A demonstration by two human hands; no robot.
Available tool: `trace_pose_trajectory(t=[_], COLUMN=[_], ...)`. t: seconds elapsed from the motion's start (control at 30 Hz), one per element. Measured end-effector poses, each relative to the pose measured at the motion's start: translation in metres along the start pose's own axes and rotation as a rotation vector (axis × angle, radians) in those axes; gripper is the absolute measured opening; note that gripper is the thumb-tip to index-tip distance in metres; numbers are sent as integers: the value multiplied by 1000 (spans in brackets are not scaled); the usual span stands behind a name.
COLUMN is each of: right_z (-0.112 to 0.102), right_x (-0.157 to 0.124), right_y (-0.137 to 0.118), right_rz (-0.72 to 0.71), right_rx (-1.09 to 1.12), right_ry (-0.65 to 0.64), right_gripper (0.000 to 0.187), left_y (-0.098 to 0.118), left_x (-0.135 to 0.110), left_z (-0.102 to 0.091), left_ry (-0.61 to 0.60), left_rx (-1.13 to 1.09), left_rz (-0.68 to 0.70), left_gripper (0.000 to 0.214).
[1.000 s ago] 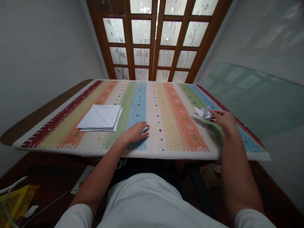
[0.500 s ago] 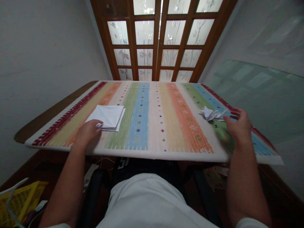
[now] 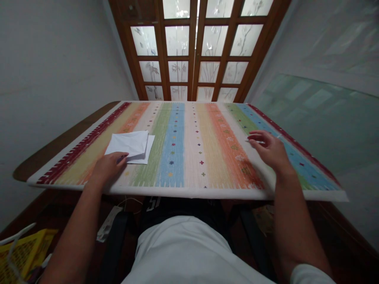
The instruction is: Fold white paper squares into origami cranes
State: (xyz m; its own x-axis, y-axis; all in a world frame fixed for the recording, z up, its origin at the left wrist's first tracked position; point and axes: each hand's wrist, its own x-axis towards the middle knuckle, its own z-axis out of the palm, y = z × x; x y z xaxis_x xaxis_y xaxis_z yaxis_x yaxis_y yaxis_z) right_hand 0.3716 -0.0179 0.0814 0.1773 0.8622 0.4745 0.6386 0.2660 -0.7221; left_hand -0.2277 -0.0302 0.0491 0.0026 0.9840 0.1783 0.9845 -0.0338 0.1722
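A small stack of white square paper sheets (image 3: 130, 143) lies on the left part of the striped tablecloth (image 3: 189, 157). My left hand (image 3: 108, 167) is at the stack's near corner, with curled fingertips pinching the top sheet's edge. My right hand (image 3: 269, 149) lies on the right side of the cloth with its fingers stretched out and spread. It covers a folded white paper figure (image 3: 261, 142), of which only thin white slivers show between and beyond the fingers.
The cloth covers a dark wooden table (image 3: 59, 140) that stands against a wooden door with frosted glass panes (image 3: 192, 51). A glass sheet (image 3: 319, 118) leans at the right. A yellow crate (image 3: 20, 252) and white cables sit on the floor at the lower left.
My left hand went from the table's middle to the paper stack's near corner. My right hand slid left, over the folded paper figure, which had been in plain view.
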Motion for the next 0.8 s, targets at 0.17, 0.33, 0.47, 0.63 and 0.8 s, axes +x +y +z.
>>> trace_pose_trajectory(t=[0.17,0.33,0.47,0.63,0.8], right_z=[16,22,23,21,24], right_x=[-3,-8,-12,-15,-20], right_y=[2,-4,-6,-5,-12], right_rz=[-69,-105,-111,-138,-148], right_rx=[9,21,21,12,21], right_ry=[-114,-205,-239,-264,-280], right_gripper=[26,31,29,27,26], left_y=[-5,-6,-7,-10,1], left_x=[4,6,8,6,5], left_z=[-7,-4,-7,-12,-21], left_ry=[-37,-1,-26,-43,244], left_rx=[-94,-165,-153,-177,-83], left_rz=[-18,-10,-38,-40,-83], left_gripper=[40,36,36,38,36])
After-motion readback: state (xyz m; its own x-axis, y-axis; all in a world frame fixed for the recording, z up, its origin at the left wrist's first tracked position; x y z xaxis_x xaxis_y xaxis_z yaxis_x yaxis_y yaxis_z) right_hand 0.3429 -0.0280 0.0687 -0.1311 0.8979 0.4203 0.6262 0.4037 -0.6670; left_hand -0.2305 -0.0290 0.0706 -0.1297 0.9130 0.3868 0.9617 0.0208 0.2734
